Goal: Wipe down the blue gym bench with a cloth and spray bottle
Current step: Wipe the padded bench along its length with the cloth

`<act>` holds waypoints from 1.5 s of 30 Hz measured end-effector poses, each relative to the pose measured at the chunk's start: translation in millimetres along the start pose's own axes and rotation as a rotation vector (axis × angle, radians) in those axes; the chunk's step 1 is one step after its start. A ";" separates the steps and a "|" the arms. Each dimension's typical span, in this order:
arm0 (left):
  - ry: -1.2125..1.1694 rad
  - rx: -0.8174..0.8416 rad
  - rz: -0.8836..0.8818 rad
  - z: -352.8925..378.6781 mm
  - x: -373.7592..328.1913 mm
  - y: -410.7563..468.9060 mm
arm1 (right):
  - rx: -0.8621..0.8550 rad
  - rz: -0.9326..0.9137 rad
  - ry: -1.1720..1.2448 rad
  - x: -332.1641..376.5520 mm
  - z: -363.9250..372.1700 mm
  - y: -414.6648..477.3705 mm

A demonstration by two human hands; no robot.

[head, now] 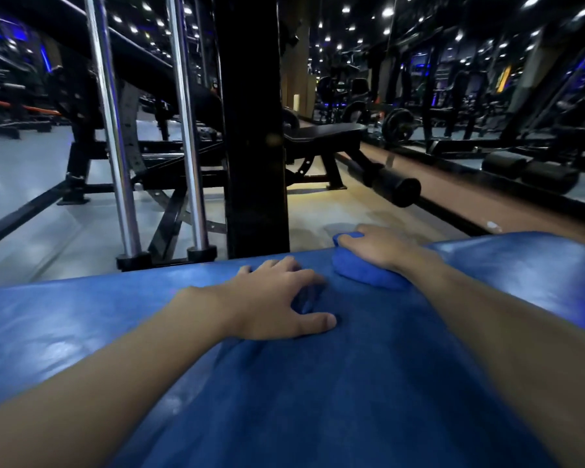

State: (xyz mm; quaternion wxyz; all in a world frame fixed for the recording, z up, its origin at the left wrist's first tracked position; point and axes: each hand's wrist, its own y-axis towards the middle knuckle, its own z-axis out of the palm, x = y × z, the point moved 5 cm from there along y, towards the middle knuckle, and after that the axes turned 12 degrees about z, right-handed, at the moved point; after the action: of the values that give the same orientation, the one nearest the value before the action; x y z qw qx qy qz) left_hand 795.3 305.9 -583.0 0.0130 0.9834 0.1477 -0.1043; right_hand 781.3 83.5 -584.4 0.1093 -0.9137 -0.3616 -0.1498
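Rods (113, 136), two of chrome, stand at the left beside one black post (254, 130). Nearer, the left hand (271, 300) rests on the one blue tabletop (65, 332), fingers spread, its grip released and holding nothing. Just right of it, near the tabletop's far edge, lies a single bunched blue cloth (362, 276). The right hand (380, 248) sits on top, its grip grasping the cloth, fingers curled over the far side. The two hands are near but apart.

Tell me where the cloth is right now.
Head view, right of centre: the blue cloth lies bunched at the far edge of the bench, under the right hand and just right of the left hand.
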 end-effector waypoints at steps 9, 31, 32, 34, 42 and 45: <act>0.033 0.051 0.017 7.9 -39.6 13.8 | -0.033 -0.001 -0.008 -35.6 -11.4 -26.9; -0.110 0.036 0.045 33.5 -155.6 -28.8 | -0.118 0.028 -0.089 -122.8 -30.2 -202.6; -0.092 0.041 0.054 36.6 -163.4 -31.5 | -0.125 0.032 -0.086 -127.4 -30.7 -211.4; -0.055 0.043 0.061 42.6 -176.6 -37.4 | -0.129 0.037 -0.090 -134.1 -30.3 -226.3; -0.010 0.007 -0.009 56.4 -206.0 -54.4 | -0.200 0.021 -0.030 -149.6 -32.3 -257.8; -0.233 -0.071 0.019 48.9 -212.9 -59.4 | -0.198 -0.011 0.066 -162.7 -40.1 -272.9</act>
State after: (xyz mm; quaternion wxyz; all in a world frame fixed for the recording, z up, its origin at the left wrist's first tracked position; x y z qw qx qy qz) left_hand 569.0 298.7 -586.0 0.0658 0.9650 0.1395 -0.2123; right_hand 471.4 163.9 -579.5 0.0298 -0.9126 -0.3462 -0.2156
